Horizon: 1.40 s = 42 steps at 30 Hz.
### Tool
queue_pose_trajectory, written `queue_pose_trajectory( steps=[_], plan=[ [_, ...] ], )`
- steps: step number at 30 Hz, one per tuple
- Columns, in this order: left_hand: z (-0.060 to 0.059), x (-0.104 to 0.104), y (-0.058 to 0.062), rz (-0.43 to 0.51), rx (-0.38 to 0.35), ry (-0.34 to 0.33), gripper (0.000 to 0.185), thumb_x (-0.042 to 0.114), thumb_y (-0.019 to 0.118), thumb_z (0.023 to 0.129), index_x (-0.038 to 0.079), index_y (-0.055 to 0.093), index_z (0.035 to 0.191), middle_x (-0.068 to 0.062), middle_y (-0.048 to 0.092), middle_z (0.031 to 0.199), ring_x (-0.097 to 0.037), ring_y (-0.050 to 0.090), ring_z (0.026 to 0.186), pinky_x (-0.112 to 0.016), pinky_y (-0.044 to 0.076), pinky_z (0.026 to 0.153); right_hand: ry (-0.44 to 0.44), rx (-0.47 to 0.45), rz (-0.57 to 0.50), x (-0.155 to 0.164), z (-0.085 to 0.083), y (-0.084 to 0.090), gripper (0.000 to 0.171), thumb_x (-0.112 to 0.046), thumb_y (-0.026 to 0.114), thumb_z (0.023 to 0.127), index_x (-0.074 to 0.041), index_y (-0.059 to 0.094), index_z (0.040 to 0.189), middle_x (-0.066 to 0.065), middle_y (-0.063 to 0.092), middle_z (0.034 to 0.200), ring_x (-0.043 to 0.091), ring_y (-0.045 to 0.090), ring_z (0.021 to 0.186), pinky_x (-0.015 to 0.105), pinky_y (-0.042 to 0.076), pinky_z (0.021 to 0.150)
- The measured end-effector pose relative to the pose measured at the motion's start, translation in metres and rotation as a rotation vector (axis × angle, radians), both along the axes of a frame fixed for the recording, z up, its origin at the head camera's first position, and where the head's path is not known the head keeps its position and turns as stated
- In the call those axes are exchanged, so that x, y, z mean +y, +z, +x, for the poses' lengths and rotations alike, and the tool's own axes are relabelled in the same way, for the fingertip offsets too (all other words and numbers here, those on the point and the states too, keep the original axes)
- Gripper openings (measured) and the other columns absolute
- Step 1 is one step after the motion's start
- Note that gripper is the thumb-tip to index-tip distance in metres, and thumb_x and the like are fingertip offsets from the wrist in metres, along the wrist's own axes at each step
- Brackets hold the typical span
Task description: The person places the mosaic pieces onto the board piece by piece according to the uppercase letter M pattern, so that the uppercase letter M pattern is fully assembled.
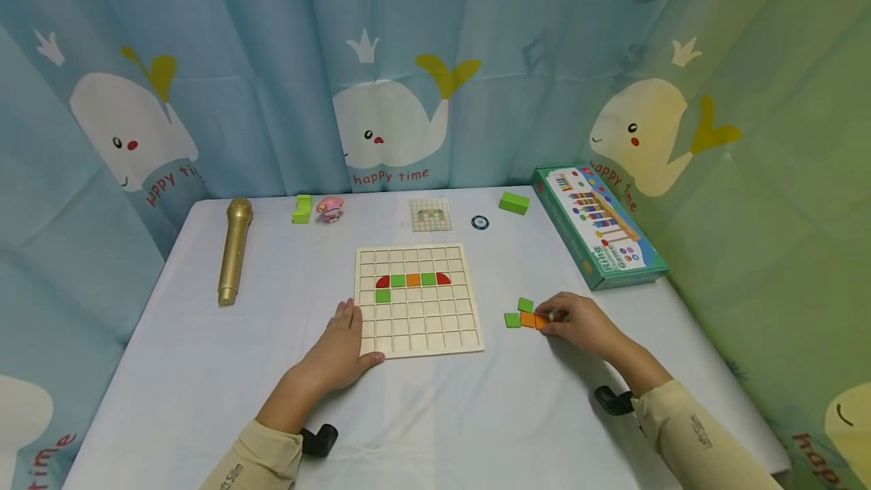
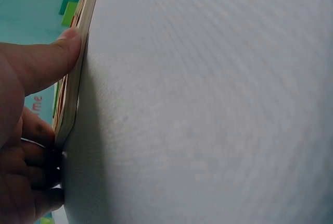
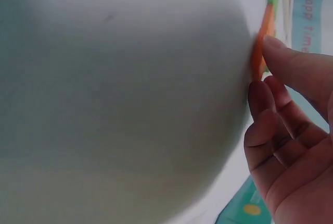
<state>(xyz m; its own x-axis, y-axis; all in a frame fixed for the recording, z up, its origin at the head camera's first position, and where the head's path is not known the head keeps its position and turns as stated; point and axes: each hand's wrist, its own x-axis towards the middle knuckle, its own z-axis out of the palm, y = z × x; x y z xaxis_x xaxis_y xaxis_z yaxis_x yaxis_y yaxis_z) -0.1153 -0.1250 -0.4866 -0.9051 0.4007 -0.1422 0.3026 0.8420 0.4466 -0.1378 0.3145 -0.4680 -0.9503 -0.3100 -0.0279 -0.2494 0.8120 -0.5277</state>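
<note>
Probably light and stiff, the right orange tile (image 1: 540, 321) suits an edge hold: right hand (image 1: 581, 325) pinches it, left hand (image 1: 336, 350) rests straight-fingered at board's (image 1: 418, 325) left edge.

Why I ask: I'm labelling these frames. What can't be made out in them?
- Head view: part of the rightmost orange tile, hidden by the right hand.
- Head view: exact pattern on the card, too small and faint.
- Head view: centre marking on the disc, too small.
- Head view: rest of the left sleeve, cut off by the bottom edge.
- Left wrist view: top of the board, seen nearly edge-on.
</note>
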Motion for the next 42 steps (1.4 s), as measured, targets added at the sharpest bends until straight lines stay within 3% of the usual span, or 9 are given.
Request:
queue_pose_trajectory(
  steps=[6,13,24,34,42],
  plan=[
    [-0.001,-0.001,-0.001,-0.002,0.003,-0.001,0.092,0.039,0.071,0.094,-0.022,0.026,0.147,-0.039,0.019,0.156,-0.050,0.014,0.148,-0.056,0.023,0.117,-0.035,-0.043,0.004,0.003,-0.002,-0.003,0.027,-0.005,0.080,0.084,-0.003,0.075,0.110,0.003,0.069,0.100,0.016,0.058,0.083,0.034,0.051,0.072],
    [-0.002,-0.001,-0.002,-0.017,0.007,-0.003,0.094,0.041,0.071,0.094,-0.022,0.025,0.147,-0.039,0.018,0.157,-0.050,0.013,0.148,-0.056,0.023,0.118,-0.028,-0.037,0.003,0.005,-0.003,-0.002,0.021,-0.005,0.081,0.084,-0.009,0.076,0.103,0.000,0.067,0.097,0.016,0.060,0.085,0.035,0.052,0.074],
    [-0.002,-0.002,-0.001,-0.010,0.001,-0.002,0.094,0.041,0.071,0.094,-0.022,0.025,0.148,-0.039,0.017,0.157,-0.050,0.013,0.148,-0.055,0.022,0.118,-0.027,-0.096,-0.060,0.002,-0.009,0.011,0.017,-0.001,0.075,0.088,-0.009,0.076,0.103,0.005,0.071,0.102,0.019,0.062,0.087,0.032,0.053,0.074],
    [-0.002,-0.002,-0.002,-0.011,-0.006,-0.001,0.093,0.041,0.070,0.095,-0.021,0.024,0.148,-0.038,0.017,0.158,-0.049,0.013,0.149,-0.055,0.022,0.118,0.014,-0.136,-0.117,-0.039,-0.032,0.018,0.019,-0.002,0.074,0.089,-0.008,0.076,0.107,0.003,0.069,0.098,0.019,0.061,0.082,0.031,0.053,0.066],
    [-0.002,-0.001,-0.001,-0.020,-0.004,-0.005,0.092,0.041,0.069,0.096,-0.021,0.025,0.148,-0.038,0.017,0.158,-0.049,0.013,0.149,-0.054,0.022,0.118,0.104,-0.128,-0.118,-0.077,-0.052,0.019,0.020,-0.006,0.076,0.089,-0.010,0.077,0.108,-0.001,0.069,0.097,0.017,0.060,0.082,0.031,0.053,0.073]
  ],
)
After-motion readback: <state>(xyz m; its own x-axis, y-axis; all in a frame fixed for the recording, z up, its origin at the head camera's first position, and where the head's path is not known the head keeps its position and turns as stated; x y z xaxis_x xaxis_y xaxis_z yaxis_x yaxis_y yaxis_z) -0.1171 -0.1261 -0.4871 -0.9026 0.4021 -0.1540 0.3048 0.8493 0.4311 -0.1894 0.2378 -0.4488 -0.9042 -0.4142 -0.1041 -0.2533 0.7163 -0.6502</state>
